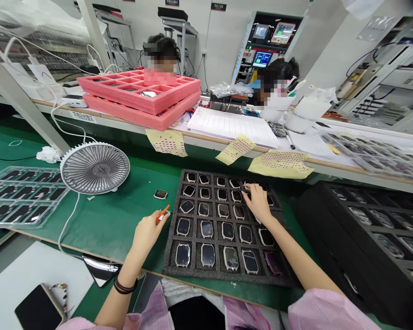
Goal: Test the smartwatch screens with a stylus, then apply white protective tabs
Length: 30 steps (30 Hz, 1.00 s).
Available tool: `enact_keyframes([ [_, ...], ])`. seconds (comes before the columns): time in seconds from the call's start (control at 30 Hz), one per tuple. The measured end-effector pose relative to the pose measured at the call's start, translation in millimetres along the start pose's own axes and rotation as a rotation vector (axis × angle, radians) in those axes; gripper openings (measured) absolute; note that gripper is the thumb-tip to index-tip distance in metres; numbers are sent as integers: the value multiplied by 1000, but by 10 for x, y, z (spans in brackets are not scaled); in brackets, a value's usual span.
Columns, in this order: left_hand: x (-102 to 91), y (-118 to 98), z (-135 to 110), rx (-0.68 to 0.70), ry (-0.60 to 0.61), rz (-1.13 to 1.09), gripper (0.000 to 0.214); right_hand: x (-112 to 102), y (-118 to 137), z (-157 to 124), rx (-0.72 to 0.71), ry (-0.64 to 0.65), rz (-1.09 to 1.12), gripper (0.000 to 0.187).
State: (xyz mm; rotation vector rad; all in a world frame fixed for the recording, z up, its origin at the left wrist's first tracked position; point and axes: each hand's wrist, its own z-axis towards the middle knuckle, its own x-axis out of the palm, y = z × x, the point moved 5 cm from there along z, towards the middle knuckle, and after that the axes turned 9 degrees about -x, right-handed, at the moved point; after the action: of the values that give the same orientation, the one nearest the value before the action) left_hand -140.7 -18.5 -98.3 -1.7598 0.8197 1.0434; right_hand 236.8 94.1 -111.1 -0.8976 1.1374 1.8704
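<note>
So, L hand (147,234) is closed, pinching a small orange tool (162,214) betw thumb & fingers, just left of the black foam tray (169,268). Tray lies on a green bench mat (106,233). R hand (258,202) is over the tray's upper right, fingers spread & angled down among the watch-shaped units (207,228); can't tell if it's gripping one. Units sit in the tray's square cells, approx. one per cell, w/ dark screens. A loose unit (160,194) lies on the mat, just left of the tray.

L of that: a white desk fan (95,167) & a clear plastic tray (20,197) w/ dark pieces. R: a 2nd black foam tray (365,229). Behind, on the raised shelf: stacked pink foam trays (137,89), a ruled paper form (232,127), & yellow dotted sheets (165,142) hanging off its edge. A co-worker (160,50) sits beyond.
</note>
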Motion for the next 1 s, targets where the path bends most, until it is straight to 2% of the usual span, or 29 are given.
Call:
enact_keyframes([
  [0.13,-38,-79,-55,37,-2,-57,34,128,151,66,-21,95,70,28],
  [0.23,-40,-158,-109,80,3,-133,32,208,152,152,8,133,172,25],
  [0.37,-45,-279,-176,165,-2,-288,31,210,104,261,78,192,402,25],
  [0.43,-28,-362,-213,216,38,-411,34,163,174,264,98,210,555,29],
  [0.53,60,-562,-302,300,233,-644,41,87,483,157,95,224,812,35],
  [0.6,118,-739,-392,357,393,-782,43,64,783,27,83,250,968,35],
  [0.67,143,-909,-484,402,505,-861,42,63,1088,-109,79,291,1122,34],
  [0.73,133,-1030,-548,427,544,-899,41,87,1360,-221,130,366,1419,32],
  [0.8,109,-1092,-577,440,545,-922,41,83,1552,-275,154,398,1596,29],
  [0.9,96,-1109,-579,451,545,-930,42,52,1698,-282,174,356,1698,25],
  [1.0,122,-1099,-581,459,571,-913,43,44,1761,-276,217,329,1696,24],
])
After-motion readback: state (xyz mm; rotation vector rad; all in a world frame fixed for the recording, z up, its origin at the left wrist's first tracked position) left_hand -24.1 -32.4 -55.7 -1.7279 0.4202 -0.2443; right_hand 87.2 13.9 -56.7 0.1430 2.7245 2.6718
